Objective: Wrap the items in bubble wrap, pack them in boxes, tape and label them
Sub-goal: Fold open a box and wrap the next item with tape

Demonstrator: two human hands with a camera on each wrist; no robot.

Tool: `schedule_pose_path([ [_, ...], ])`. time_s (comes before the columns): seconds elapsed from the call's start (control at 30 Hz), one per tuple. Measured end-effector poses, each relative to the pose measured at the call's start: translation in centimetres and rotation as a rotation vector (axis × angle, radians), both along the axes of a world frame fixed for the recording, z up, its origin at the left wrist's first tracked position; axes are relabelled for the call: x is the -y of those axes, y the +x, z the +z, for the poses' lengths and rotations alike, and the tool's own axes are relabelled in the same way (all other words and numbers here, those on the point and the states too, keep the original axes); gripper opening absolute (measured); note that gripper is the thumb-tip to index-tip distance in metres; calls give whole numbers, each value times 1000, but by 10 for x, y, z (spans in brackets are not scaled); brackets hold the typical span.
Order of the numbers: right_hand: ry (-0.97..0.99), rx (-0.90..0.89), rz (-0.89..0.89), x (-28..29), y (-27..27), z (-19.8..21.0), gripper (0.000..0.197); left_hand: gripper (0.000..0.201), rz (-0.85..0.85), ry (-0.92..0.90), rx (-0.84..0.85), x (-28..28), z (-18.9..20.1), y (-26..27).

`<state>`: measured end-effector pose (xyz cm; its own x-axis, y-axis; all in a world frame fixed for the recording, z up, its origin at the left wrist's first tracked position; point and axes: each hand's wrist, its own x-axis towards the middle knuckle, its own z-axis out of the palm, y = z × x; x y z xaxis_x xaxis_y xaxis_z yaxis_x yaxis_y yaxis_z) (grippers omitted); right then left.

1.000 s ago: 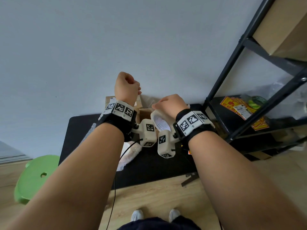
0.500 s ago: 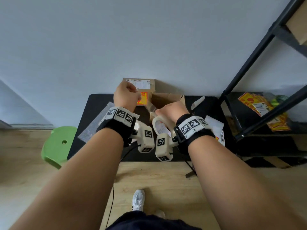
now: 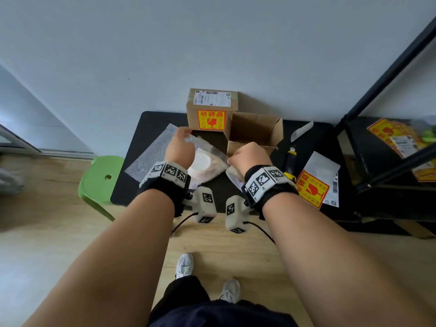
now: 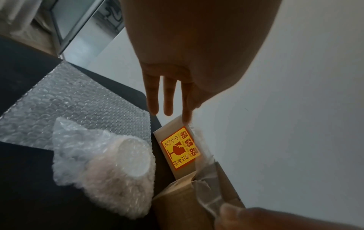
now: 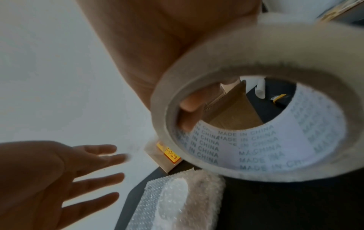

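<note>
My left hand (image 3: 180, 147) hovers open above the bubble-wrapped item (image 3: 205, 166), fingers straight and spread (image 4: 165, 96), pointing toward the sealed box (image 3: 212, 109) with its fragile label (image 4: 179, 147). My right hand (image 3: 250, 154) grips a roll of tape (image 5: 216, 62), fingers hooked through its core (image 5: 189, 105). The roll (image 3: 233, 178) hangs just right of the wrapped item (image 5: 177, 202). An open cardboard box (image 3: 254, 133) stands behind my right hand. A flat sheet of bubble wrap (image 4: 69, 101) lies left of the wrapped item (image 4: 110, 168).
All of this sits on a black table (image 3: 141, 128) against a white wall. A utility knife (image 3: 290, 161), a fragile sticker (image 3: 311, 187) and white backing paper (image 3: 302, 131) lie at the right. A black shelf rack (image 3: 377, 90) stands further right, a green stool (image 3: 99, 180) at the left.
Both hands came down from in front of the wall to just over the table. My left hand went from a fist to straight, spread fingers. The right hand kept the tape roll.
</note>
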<state>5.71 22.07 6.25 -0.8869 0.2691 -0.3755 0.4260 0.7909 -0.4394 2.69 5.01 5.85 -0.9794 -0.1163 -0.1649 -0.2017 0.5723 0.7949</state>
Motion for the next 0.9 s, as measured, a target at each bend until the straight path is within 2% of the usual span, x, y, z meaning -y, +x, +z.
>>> schedule_pose_path([
  [0.1,25,43,-40,3,-6,-12,24,47,12,-18,77,18,-11,-16],
  [0.23,-11,48,-114,12,-11,-28,21,44,-109,-160,279,32,-36,-35],
  [0.33,-77,20,-161,22,-13,-39,20,56,-200,-228,416,33,-53,-40],
  [0.43,-155,-30,-187,29,-14,-47,19,67,-262,-230,473,31,-71,-44],
  [0.5,-166,-82,-187,33,-13,-50,20,64,-308,-243,486,28,-82,-46],
  [0.6,-182,-137,-203,34,-15,-53,19,46,-375,-252,497,24,-90,-50],
  [0.77,-179,-167,-242,30,-19,-53,19,42,-380,-274,510,30,-92,-57],
  [0.9,-183,-189,-251,33,-17,-52,19,41,-325,-339,325,36,-96,-57],
])
